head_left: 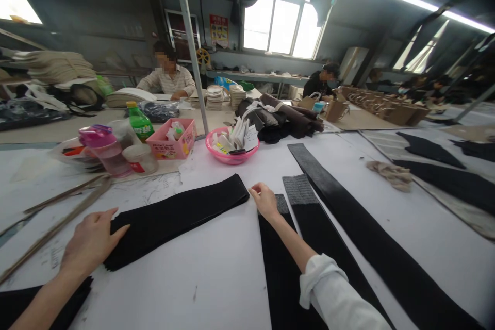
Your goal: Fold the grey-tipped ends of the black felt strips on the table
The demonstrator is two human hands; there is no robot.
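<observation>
Near the pink basin of white slips, layered black cloth lies flat on the surface, my left fingers wide at one end; whether my right fingers grip the other I cannot tell.

Beyond left hand: pink box, lettering starts "Milk", remainder blurred. Green bottle beside it, red wall poster farther off: illegible.

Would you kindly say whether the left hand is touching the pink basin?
No, the left hand is at one end of the black fabric stack, away from the pink basin.
</observation>
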